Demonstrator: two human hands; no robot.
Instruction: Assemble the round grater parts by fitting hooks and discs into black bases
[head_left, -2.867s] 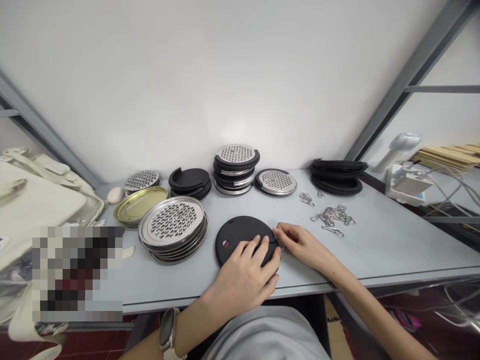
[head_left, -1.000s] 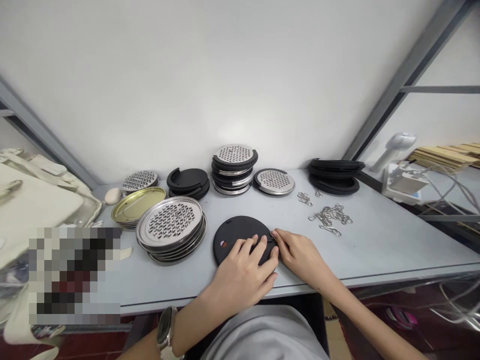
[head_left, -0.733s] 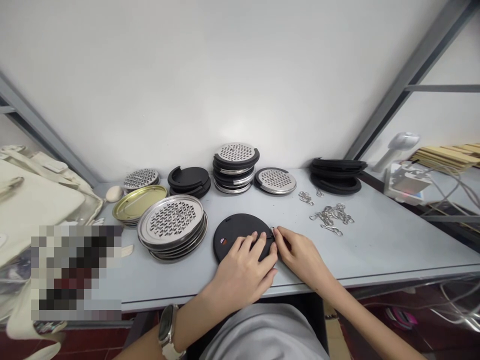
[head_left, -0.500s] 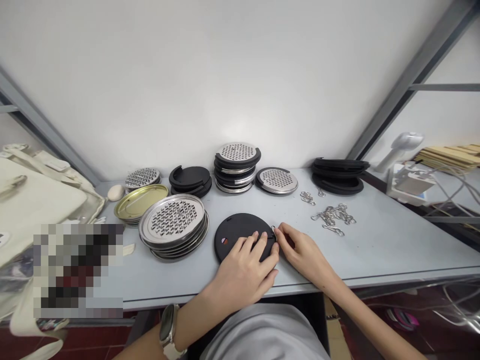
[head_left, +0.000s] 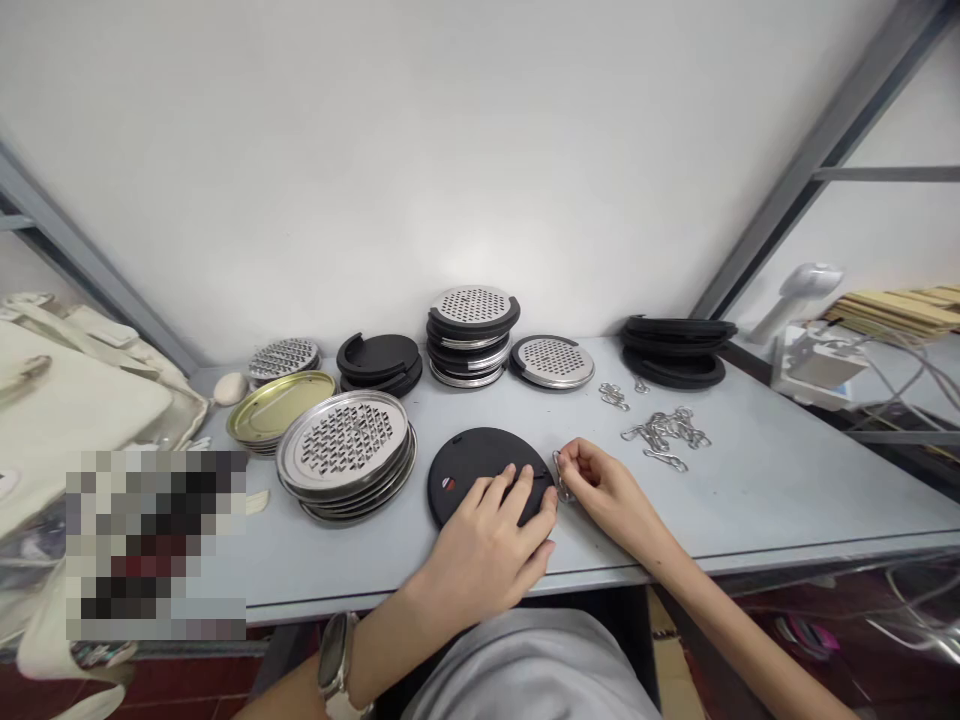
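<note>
A round black plastic disc (head_left: 480,455) with a small red and white mark lies near the table's front edge. My left hand (head_left: 495,530) rests on it, fingers spread over its lower right part. Just off the disc's right edge, my right hand (head_left: 600,490) pinches a silver wire clip (head_left: 559,468) between thumb and fingertips. The clip stands close beside the disc; whether it touches or is hooked there I cannot tell. Beyond that hand lies a loose pile of similar metal clips (head_left: 667,430), with a smaller group of clips (head_left: 613,396) farther back.
To the left stand a stack of metal grater plates (head_left: 349,445) and gold-coloured lids (head_left: 281,405). Along the wall are black round holders (head_left: 380,360), a stack of assembled graters (head_left: 474,340), one single grater (head_left: 555,360) and more black holders (head_left: 675,365). Cloth bags (head_left: 82,390) sit far left.
My right hand has drawn the clip slightly right, away from the disc's edge, and more of the clip shows. My left hand and the disc have stayed in place.
</note>
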